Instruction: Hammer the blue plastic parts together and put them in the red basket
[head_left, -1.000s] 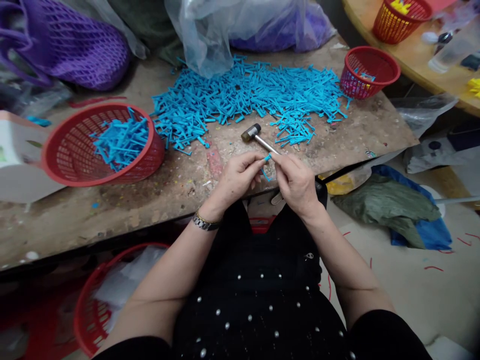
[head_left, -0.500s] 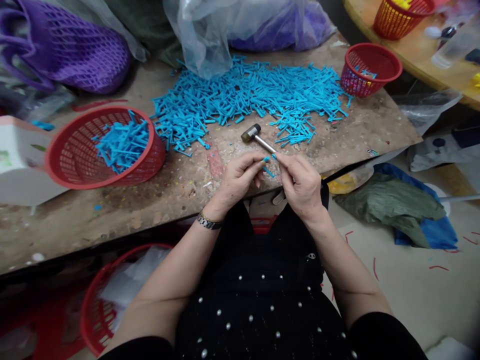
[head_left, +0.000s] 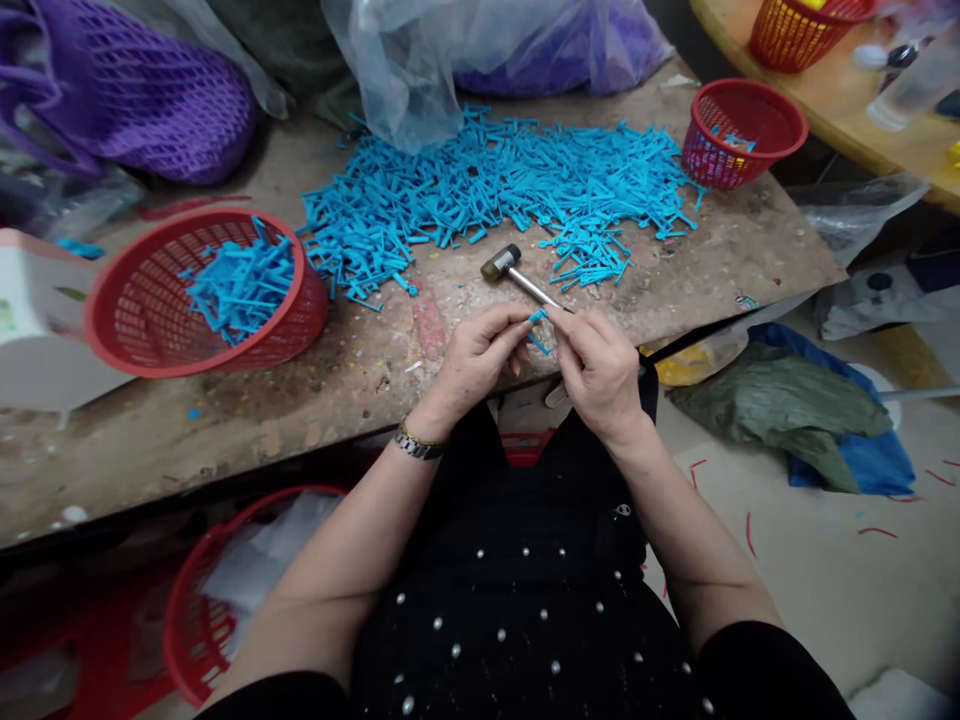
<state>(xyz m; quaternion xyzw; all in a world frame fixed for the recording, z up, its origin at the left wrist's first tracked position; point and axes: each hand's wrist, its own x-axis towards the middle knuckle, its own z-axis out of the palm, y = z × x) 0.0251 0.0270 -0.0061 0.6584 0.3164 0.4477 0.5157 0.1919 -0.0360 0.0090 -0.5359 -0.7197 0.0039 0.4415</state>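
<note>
My left hand (head_left: 480,355) is closed in a pinch on a small blue plastic piece (head_left: 538,343), whose thin stem points down below the fingertips. My right hand (head_left: 602,375) also pinches a small blue bit, mostly hidden by its fingers. The fingertips of both hands nearly meet, and the blue parts touch or almost touch there. Just beyond them lies a mallet (head_left: 501,262) with a dark head and metal shaft; its handle end is hidden behind my right hand. A wide heap of blue plastic pieces (head_left: 495,185) spreads across the worn wooden table (head_left: 360,370).
On the left stands a red basket (head_left: 112,320) partly filled with blue pieces, beside a white box (head_left: 45,340). A smaller red basket (head_left: 784,140) sits at the right corner. Behind are a purple mesh bag (head_left: 165,100) and a clear plastic bag (head_left: 397,80).
The blue ends between my fingertips, apart earlier, are now together. My right hand has shifted slightly left toward my left hand, which has stayed nearly still.
</note>
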